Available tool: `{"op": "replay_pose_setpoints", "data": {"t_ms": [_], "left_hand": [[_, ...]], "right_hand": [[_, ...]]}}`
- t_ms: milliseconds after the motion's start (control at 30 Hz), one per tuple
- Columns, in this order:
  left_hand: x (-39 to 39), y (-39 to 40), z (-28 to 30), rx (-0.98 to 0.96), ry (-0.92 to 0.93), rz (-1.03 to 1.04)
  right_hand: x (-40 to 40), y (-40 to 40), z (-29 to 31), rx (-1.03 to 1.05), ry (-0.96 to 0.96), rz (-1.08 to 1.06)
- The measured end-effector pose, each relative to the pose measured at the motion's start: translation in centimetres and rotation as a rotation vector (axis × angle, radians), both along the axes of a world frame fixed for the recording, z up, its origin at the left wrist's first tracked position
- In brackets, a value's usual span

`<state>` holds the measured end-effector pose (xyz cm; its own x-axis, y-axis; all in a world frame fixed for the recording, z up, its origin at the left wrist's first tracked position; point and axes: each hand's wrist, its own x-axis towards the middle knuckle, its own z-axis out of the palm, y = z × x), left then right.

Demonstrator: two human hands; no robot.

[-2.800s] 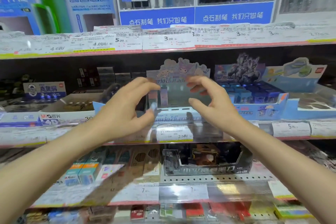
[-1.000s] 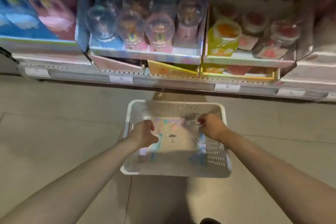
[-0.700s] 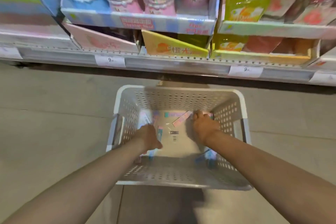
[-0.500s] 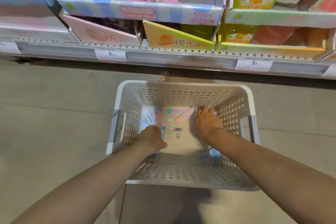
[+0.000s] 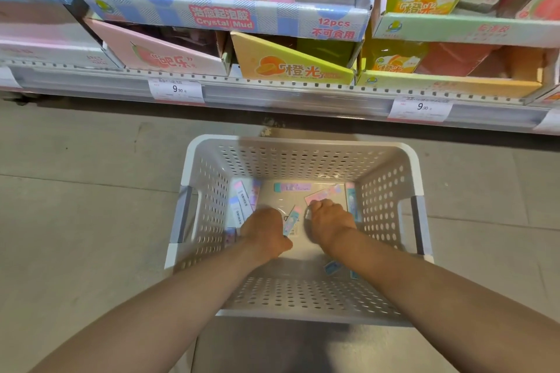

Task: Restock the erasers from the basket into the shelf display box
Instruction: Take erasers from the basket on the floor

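The head camera is looking steeply down from above, close over the white perforated plastic basket [image 5: 303,157], facing the bottom shelf's grey price rail [image 5: 272,97].

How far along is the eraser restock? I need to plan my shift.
Nothing shows as finished, and the display box is out of view. Both hands, left and right, are down in the basket, seemingly gathering erasers. Several erasers lie loose on its floor.
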<state>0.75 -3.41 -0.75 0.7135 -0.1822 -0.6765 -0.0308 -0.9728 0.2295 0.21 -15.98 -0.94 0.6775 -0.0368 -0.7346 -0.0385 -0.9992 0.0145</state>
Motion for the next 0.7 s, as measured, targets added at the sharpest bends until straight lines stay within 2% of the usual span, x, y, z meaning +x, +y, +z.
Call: {"op": "replay_pose_setpoints", "data": {"t_ms": [133, 233, 300, 567, 700], "left_hand": [[-0.2, -0.5, -0.2, 0.121, -0.033, -0.084], [-0.5, -0.6, -0.7, 0.299, -0.09, -0.267], [-0.6, -0.6, -1.0, 0.339, -0.093, -0.334], [0.3, 0.4, -1.4, 0.204, -0.125, -0.352], [1.1, 0.4, -0.5, 0.137, -0.278, -0.41]], "right_hand": [[-1.0, 0.2, -0.4, -0.034, -0.015, 0.005], [-1.5, 0.2, -0.5, -0.075, -0.053, 0.068], [-1.4, 0.1, -0.6, -0.096, -0.047, 0.096], [-1.1, -1.0, 0.1, 0.031, -0.028, 0.008], [-0.3, -1.5, 1.9, 0.079, -0.237, 0.117]]}}
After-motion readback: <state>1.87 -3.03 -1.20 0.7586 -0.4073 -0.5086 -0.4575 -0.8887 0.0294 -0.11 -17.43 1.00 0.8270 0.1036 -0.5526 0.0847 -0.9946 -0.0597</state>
